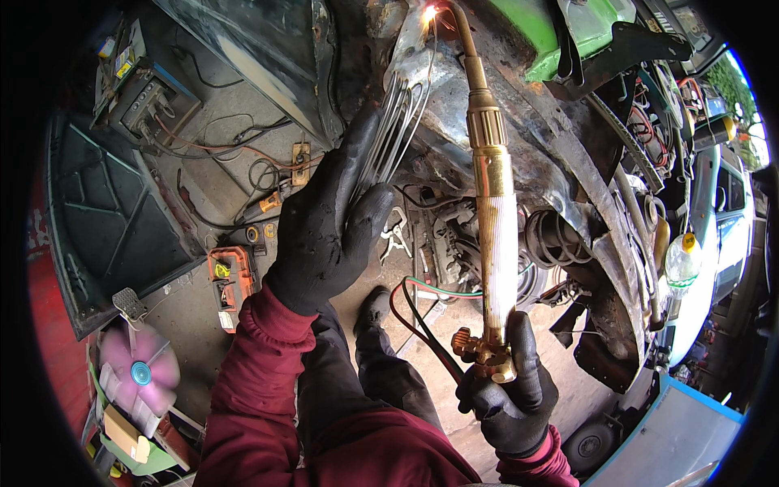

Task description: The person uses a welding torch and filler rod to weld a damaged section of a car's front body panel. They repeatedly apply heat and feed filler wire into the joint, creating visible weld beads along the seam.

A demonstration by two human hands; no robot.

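Observation:
My right hand, in a black glove, grips the valve end of a long brass gas torch. Its thin neck curves up and left to a bright glowing spot on worn sheet metal of a car body. Between the thumb and fingers of my gloved left hand is a looped bundle of filler wire. One strand runs up to the glow. The flame's shape is lost in the glare. Red and green hoses trail left from the torch's lower end.
At left stand a box-shaped machine with cables, a dark car panel and a pink-bladed fan. An orange tool case and locking pliers lie on the floor. A coil spring and hanging bottle are at right.

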